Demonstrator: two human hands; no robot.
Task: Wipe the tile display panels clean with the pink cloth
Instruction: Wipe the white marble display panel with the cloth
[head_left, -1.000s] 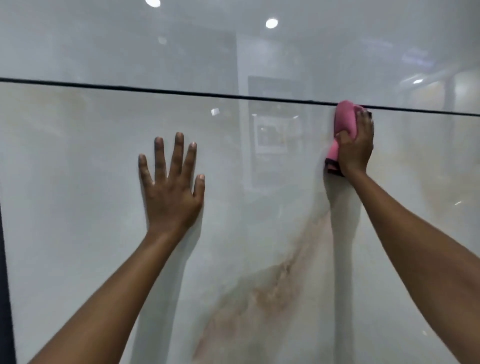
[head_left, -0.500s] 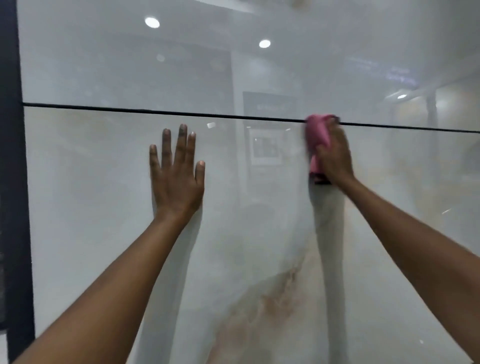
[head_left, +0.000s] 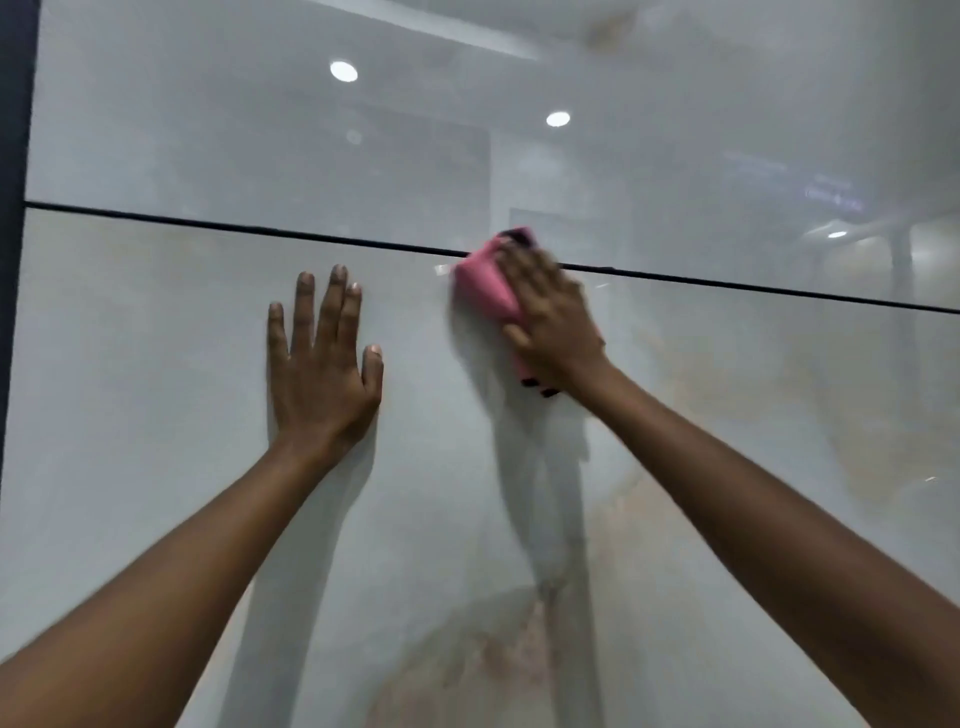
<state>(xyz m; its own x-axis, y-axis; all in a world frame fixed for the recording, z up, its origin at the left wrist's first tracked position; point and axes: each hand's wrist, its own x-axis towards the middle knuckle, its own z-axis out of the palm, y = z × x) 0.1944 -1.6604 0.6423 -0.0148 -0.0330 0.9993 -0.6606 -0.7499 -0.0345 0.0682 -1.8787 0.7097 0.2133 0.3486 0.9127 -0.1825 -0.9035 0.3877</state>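
The right hand (head_left: 553, 322) presses the pink cloth (head_left: 485, 283) flat against the lower tile panel (head_left: 145, 395), just right of the frame's centre. The cloth sits under the palm and fingers, with most of what shows peeking out on the hand's upper-left side, and a dark-trimmed end poking out below the heel of the hand. Its long axis runs on a slant, from upper left down to lower right, and its top edge lies across the dark joint line (head_left: 208, 224) that divides the lower panel from the upper tile panel (head_left: 260, 130). The hand is blurred, so the exact finger positions are hard to read, but the fingers look laid over the cloth, pressing rather than pinching.

The left hand (head_left: 322, 364) is spread open, palm flat on the lower panel, fingers pointing up, holding nothing. It lies to the left of the cloth, a little lower, with a clear strip of tile between the two. It appears to serve as a brace.

The cloth is with the right hand alone, so that hand is the one to carry the wipe. Since the cloth's upper end points toward the upper left, a stroke leftward along the joint would likely bring it over the left hand's fingertips. Both panels are glossy, mirroring ceiling lights (head_left: 343, 71), which makes remaining smears hard to judge.
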